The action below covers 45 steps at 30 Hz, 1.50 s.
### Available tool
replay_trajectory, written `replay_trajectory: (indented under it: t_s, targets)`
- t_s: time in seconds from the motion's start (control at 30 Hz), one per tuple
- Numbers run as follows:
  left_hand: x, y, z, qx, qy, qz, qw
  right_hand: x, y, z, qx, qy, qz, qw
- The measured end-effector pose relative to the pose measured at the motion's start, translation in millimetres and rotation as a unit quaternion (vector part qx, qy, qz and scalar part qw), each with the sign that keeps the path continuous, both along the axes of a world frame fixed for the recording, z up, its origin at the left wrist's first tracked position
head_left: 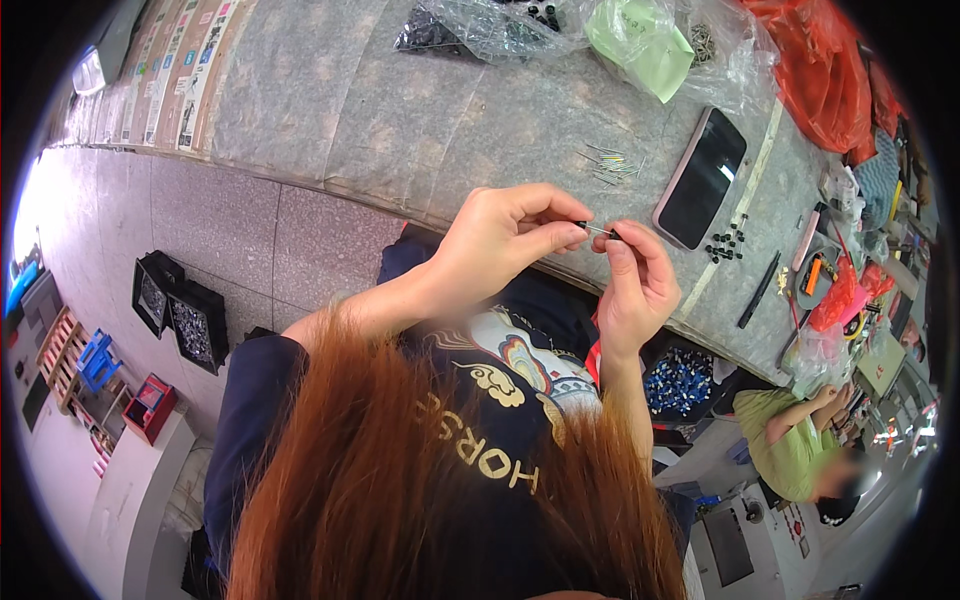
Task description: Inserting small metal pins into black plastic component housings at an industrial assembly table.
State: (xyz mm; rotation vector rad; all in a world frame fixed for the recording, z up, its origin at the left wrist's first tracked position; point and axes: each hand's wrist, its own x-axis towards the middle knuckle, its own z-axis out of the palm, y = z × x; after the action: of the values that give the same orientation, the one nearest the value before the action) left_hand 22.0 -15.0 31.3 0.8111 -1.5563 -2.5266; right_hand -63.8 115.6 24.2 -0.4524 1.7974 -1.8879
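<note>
At inspection, the left hand [505, 240] and the right hand [632, 275] met just above the near edge of the grey worktable [470, 130], and between them was a thin metal pin [598, 230] with a small dark piece at each end. The left thumb and forefinger were pinched nearly closed on the pin's left end; the right fingertips were closed on its right end, with the remaining fingers curled loosely. The pin appeared silver, straight and very slender, and its detail was too small to make out further. By judgement it was very light, stiff along its length yet easily bent, smooth and liable to slip or flick away; hold was best taken at the ends with fingertip pads, as was the case here. At twelve o'clock from the hands lay a loose heap of similar pins [612, 165]. At two o'clock lay a dark phone [700, 178], and just beyond it, at three o'clock, a cluster of small black caps [727, 244]. Clear plastic bags [490, 25] with a pale green bag [642, 42] sat at the far edge of the table.
</note>
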Motion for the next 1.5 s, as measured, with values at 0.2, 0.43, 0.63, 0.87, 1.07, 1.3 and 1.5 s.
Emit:
replay_trajectory:
  t_s: [0.2, 0.43, 0.63, 0.87, 1.07, 1.3, 1.5]
  targets:
    - [0.6, -4.9, 2.1, 0.029, -0.012, -0.005, 0.999, -7.6, 1.5, 2.5, 0.115, 0.284, 0.069, 0.949]
    - [2.2, -4.3, -0.1, -0.019, -0.022, -0.002, 1.000, -3.9, 3.3, 3.6, 0.119, 0.148, 0.070, 0.979]
    - [2.8, -7.5, -3.9, -0.347, 0.076, -0.027, 0.934, -6.5, 2.3, 2.6, 0.033, -0.122, 0.082, 0.989]
    - [2.9, 0.5, -7.0, -0.019, 0.009, 0.030, 0.999, -2.2, 2.5, 9.4, 0.013, -0.208, 0.058, 0.976]
    - [1.5, -10.8, -6.7, 0.162, -0.025, -0.077, 0.983, -1.1, 4.9, 9.8, 0.120, 0.062, 0.083, 0.987]
    - [0.7, -14.0, -2.3, 0.114, -0.042, -0.149, 0.981, -16.1, 3.6, 5.7, 0.105, 0.370, 0.166, 0.908]
    - [1.1, -14.3, -3.0, 0.067, -0.054, -0.179, 0.980, -22.5, 0.6, 0.7, 0.097, 0.458, 0.205, 0.859]
